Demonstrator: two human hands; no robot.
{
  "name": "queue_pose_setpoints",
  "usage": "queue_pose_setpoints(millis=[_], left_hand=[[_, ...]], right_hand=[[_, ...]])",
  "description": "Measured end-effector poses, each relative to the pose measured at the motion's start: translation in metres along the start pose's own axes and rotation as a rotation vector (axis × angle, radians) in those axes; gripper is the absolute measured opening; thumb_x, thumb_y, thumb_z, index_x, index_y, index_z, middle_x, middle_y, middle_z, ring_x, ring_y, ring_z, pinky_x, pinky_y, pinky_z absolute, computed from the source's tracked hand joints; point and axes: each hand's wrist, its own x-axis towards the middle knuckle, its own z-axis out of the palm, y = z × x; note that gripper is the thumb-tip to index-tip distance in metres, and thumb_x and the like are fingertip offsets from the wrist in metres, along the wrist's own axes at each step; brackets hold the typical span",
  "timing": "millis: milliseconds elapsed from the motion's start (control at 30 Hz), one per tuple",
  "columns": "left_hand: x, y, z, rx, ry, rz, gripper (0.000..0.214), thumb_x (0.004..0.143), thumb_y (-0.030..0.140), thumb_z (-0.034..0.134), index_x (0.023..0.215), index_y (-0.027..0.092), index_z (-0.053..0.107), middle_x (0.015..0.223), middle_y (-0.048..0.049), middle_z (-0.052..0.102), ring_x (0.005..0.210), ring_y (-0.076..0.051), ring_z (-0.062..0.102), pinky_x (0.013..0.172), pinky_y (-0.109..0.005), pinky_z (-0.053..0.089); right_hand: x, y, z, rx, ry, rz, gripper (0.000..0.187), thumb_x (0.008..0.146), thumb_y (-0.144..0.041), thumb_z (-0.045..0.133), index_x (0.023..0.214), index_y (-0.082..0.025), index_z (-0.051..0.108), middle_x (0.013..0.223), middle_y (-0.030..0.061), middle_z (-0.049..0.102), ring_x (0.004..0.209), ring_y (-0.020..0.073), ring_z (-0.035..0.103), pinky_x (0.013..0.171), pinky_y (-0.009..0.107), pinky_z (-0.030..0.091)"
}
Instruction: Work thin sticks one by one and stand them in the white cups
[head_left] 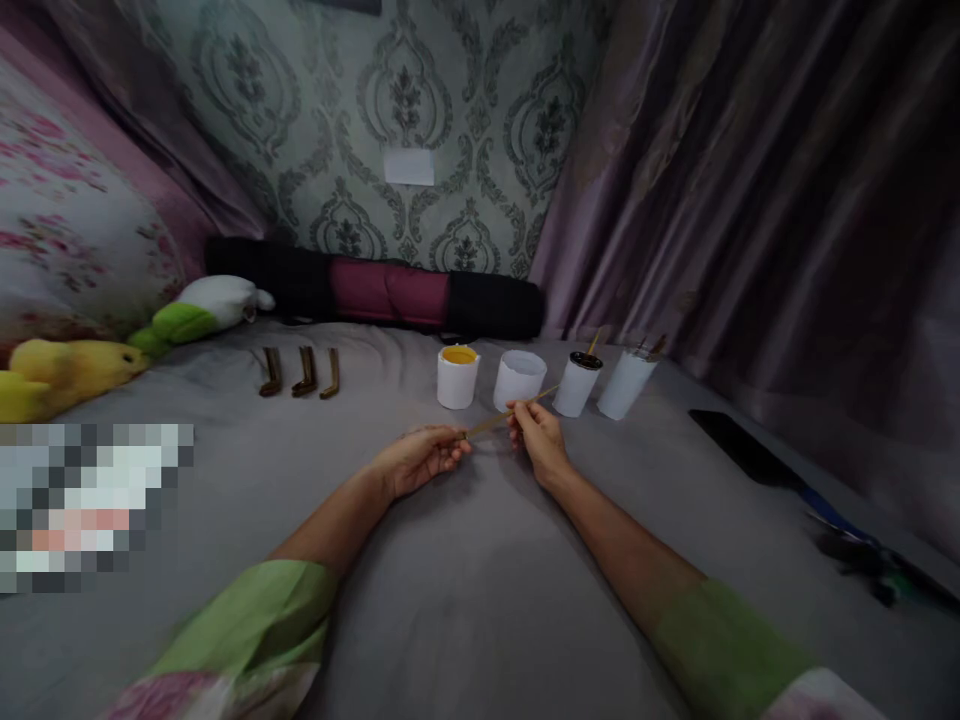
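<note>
My left hand point(424, 460) pinches one end of a thin brownish strip point(489, 425) above the grey sheet. Farther along, my right hand point(538, 438) is closed on the same slanting length. A narrow, stick-like end juts from the right fingers toward the containers; whether it is one piece with the strip I cannot tell. Just beyond my hands stand a white container point(456, 385) with yellow-orange inside its top, a wider white container point(517, 382), a white cup with a dark top point(576, 390) and a stick in it, and a taller white cup point(624, 390) holding thin sticks.
Three brown L-shaped pieces point(305, 372) lie to the left on the grey sheet point(420, 600). Plush toys point(71, 370) sit at the far left. A black and maroon roll point(390, 292) lies along the wall. A dark flat object point(742, 445) and a blurred stand point(862, 550) lie right.
</note>
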Motion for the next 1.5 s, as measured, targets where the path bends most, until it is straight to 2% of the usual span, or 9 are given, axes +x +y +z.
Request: queue_pose_setpoints(millis=[700,1000,1500], left_hand=[[0.001,0.000,-0.002,-0.018,-0.003,-0.001,0.012,0.077,0.009,0.049,0.085,0.006,0.056,0.066,-0.0067,0.060,0.050,-0.006,0.052,0.043,-0.014,0.042],[0.000,0.001,-0.001,-0.019,-0.006,-0.002,0.012,0.077,0.008,0.049,0.085,0.006,0.057,0.066,-0.0062,0.059,0.050,-0.006,0.052,0.043,-0.014,0.042],[0.002,0.000,-0.008,-0.089,-0.037,-0.009,0.008,0.077,0.008,0.050,0.082,0.006,0.056,0.066,-0.0071,0.060,0.052,-0.006,0.053,0.047,-0.014,0.044]], right_hand=[[0.011,-0.009,-0.015,0.141,0.176,-0.122,0.032,0.073,-0.046,0.049,0.078,-0.015,0.057,0.058,-0.0022,0.050,0.042,0.0052,0.042,0.035,0.017,0.031],[0.019,-0.014,-0.025,0.167,0.269,-0.132,0.030,0.071,-0.044,0.054,0.076,-0.015,0.058,0.057,-0.0026,0.050,0.041,0.0049,0.042,0.033,0.017,0.033],[0.019,-0.027,-0.029,0.046,0.199,-0.129,0.027,0.067,-0.040,0.057,0.076,-0.015,0.058,0.061,-0.0009,0.056,0.042,0.0051,0.044,0.035,0.017,0.034]])
